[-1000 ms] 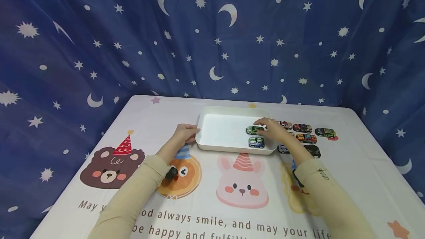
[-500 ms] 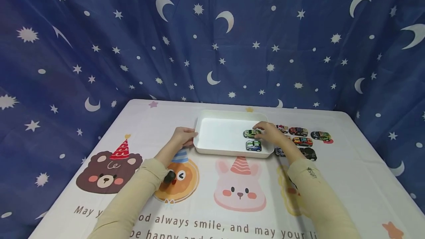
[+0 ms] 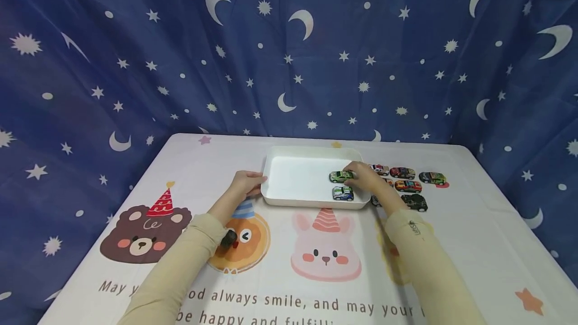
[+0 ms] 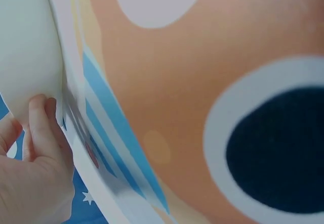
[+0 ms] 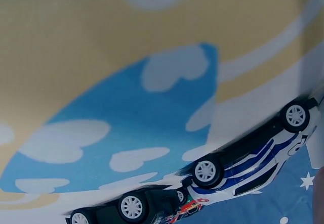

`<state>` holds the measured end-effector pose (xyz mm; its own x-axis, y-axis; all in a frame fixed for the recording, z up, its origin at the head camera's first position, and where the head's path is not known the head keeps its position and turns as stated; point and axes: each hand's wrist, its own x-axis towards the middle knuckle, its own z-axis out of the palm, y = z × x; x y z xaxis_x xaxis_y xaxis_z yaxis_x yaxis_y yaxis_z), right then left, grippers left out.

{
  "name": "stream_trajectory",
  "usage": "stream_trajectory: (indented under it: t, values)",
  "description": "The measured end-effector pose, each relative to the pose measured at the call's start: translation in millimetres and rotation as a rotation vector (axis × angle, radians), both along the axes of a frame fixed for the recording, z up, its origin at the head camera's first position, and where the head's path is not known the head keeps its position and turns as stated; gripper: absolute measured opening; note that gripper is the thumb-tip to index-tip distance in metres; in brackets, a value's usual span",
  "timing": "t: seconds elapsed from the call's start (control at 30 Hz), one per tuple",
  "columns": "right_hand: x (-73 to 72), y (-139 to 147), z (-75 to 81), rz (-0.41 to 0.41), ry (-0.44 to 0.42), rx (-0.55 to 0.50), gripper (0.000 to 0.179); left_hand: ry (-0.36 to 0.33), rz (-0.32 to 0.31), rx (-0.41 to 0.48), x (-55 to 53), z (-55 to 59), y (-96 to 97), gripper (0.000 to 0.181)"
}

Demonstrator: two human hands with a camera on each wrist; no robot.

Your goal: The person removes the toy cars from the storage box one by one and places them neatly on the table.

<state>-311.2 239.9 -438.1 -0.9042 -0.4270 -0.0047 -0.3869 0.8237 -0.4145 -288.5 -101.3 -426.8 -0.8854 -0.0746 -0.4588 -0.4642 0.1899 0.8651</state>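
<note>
A white tray (image 3: 293, 202) lies on the table. My left hand (image 3: 246, 184) pinches its left rim; in the left wrist view the fingers (image 4: 38, 113) and thumb come up against its pale wall. Inside, at the tray's right end, sit a green toy car (image 3: 339, 177) and, just nearer, a white, green and blue toy car (image 3: 343, 193). Over the right rim reaches my right hand (image 3: 365, 178), thumb and fingers at the green car's right end, hiding that end. In the right wrist view only a sliver of this hand shows at the right edge.
Several toy cars stand right of the tray, among them an orange one (image 3: 408, 186), a black one (image 3: 414, 202) and a dark green one (image 3: 432, 178). The right wrist view shows a white and blue car (image 5: 243, 166) close up. A star-patterned blue curtain (image 3: 271, 54) hangs behind the table.
The head view has shifted slightly. My right hand's fingers have drawn in closer on the green toy car. Both cars keep their places in the tray, and my left hand stays on its rim.
</note>
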Motion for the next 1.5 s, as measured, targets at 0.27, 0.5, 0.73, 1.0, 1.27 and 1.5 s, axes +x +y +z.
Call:
stream_trajectory:
  t: [0.27,0.5,0.73,1.0,1.27,1.5]
  values:
    - [2.3,-1.9,-0.7,-0.031,-0.027,-0.101,0.039,-0.028,-0.004,-0.020,0.5,-0.6,-2.9,0.039]
    - [3.0,-1.0,1.3,-0.002,-0.027,-0.097,0.039,-0.022,-0.012,-0.033,-1.2,1.2,-1.9,0.035]
    - [11.3,6.5,4.4,-0.024,-0.031,-0.146,0.041,-0.015,-0.026,-0.047,-3.0,-1.5,3.7,0.036]
    - [13.8,10.2,10.9,0.015,0.052,-0.201,0.040,-0.014,-0.023,-0.067,-0.1,3.0,1.8,0.037]
    - [25.8,15.0,26.0,0.012,0.079,-0.201,0.038,-0.007,-0.020,-0.045,-1.6,-0.2,1.2,0.037]
    - [39.9,19.5,36.0,0.001,0.094,-0.202,0.038,-0.028,-0.013,-0.028,-2.3,-1.0,-0.7,0.038]
